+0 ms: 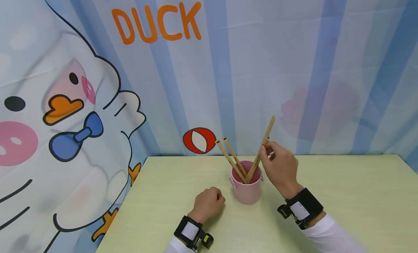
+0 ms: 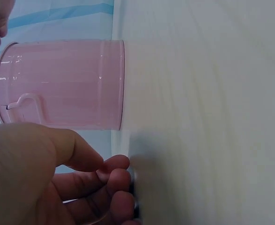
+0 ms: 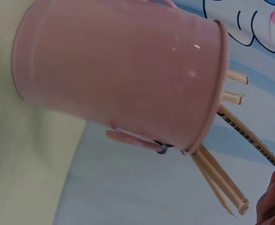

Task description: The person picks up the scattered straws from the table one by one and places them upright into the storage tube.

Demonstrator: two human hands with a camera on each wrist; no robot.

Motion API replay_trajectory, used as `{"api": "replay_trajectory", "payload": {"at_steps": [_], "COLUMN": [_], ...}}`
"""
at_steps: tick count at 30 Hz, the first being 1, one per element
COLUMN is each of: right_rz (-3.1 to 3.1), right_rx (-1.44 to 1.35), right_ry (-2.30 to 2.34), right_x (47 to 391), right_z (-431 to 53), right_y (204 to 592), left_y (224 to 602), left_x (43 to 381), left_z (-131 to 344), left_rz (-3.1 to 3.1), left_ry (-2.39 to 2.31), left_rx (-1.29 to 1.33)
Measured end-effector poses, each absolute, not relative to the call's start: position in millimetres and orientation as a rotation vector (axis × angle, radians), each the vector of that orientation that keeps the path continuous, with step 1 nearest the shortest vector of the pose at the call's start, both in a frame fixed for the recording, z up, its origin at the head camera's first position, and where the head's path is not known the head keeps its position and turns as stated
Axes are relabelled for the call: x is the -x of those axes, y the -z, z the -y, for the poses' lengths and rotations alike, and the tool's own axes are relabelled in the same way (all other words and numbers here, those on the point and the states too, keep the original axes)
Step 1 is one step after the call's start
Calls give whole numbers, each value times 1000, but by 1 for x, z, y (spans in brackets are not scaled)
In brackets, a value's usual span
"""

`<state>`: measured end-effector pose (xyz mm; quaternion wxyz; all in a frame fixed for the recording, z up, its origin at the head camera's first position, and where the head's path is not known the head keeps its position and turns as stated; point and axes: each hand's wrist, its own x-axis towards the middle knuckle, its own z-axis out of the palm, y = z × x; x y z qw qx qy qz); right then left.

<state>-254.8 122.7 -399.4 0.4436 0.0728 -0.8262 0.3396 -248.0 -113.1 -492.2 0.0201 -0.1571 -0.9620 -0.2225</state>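
Note:
A pink bucket [image 1: 247,193] stands upright on the table with several thin bamboo-coloured sticks [image 1: 228,153] leaning out of it. My right hand [image 1: 281,166] is at the bucket's right and pinches the upper part of one stick [image 1: 260,153], whose lower end is inside the bucket. Dark printed characters run along that stick [image 3: 252,137] in the right wrist view. The sticks' lower ends are hidden by the bucket wall. My left hand [image 1: 209,203] rests on the table left of the bucket, fingers loosely curled and holding nothing.
The pale yellow table [image 1: 352,195] ends at a hanging curtain [image 1: 267,64] with blue stripes and a printed duck. A small handle [image 3: 132,139] sits on the bucket's side. Each wrist wears a black camera strap [image 1: 305,206].

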Motion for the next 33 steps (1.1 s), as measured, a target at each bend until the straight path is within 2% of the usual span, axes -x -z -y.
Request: {"api": "replay_trajectory", "payload": {"at_steps": [15, 33], "right_rz": [2280, 2425], "right_rx": [-138, -71], "right_ry": [-884, -881], "right_x": [249, 246], "right_z": [-111, -113], "right_y": [439, 439], "left_y": [492, 491], "left_x": [248, 248], "left_z": [111, 112], "left_rz": [2964, 2970], "left_ry": [679, 688], "left_rx": [502, 482]}}
